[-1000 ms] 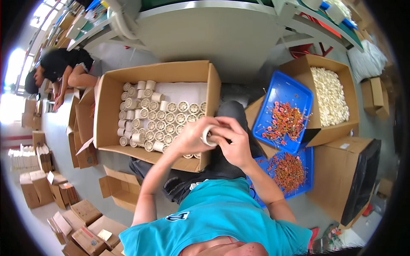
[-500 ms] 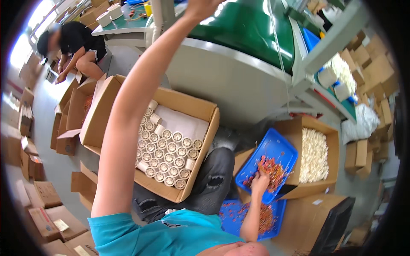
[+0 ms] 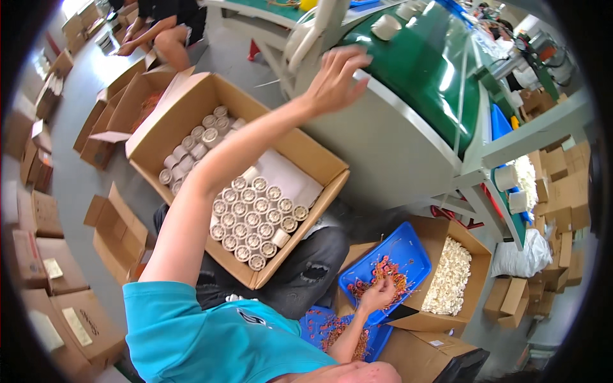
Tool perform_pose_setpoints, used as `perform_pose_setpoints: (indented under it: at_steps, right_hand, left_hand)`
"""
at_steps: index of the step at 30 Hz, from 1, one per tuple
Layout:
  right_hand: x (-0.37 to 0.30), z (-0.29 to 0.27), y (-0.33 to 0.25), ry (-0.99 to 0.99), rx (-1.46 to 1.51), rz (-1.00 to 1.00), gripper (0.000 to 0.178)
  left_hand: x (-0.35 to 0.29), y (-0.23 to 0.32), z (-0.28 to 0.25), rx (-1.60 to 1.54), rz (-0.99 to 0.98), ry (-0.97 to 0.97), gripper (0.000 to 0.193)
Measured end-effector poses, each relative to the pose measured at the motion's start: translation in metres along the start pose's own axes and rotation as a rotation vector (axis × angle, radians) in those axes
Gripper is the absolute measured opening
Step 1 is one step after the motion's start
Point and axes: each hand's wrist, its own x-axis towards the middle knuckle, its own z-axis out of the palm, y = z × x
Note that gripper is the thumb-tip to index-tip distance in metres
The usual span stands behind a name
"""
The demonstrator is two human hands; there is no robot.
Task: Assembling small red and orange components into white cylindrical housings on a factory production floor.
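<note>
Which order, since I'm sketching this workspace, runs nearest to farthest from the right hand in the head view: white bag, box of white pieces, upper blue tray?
1. Upper blue tray: nearest, with the right hand over its lower part.
2. Box of white pieces: just right of the tray.
3. White bag: farthest, off to the right beyond the box.

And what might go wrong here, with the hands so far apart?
Three things, perhaps. The right hand is among the loose red and orange parts in the upper blue tray, so some might get pushed over its rim. The left hand is stretched out by the green surface, where it could knock the white cylinders if it reached further. And a white piece lies on its side in the large carton, so it might roll.
</note>
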Motion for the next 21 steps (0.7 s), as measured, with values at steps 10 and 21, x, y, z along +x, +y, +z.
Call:
perform_pose_setpoints:
  at_steps: [10, 21]
  right_hand:
    - [0.027, -0.062, -0.028, 0.416, 0.367, -0.05, 0.02]
    - [0.001, -0.069, -0.032, 0.281, 0.518, -0.015, 0.027]
  left_hand:
    - [-0.326, 0.045, -0.097, 0.117, -0.664, -1.49, 0.068]
    - [-0.31, 0.033, -0.101, 0.098, -0.502, -1.459, 0.069]
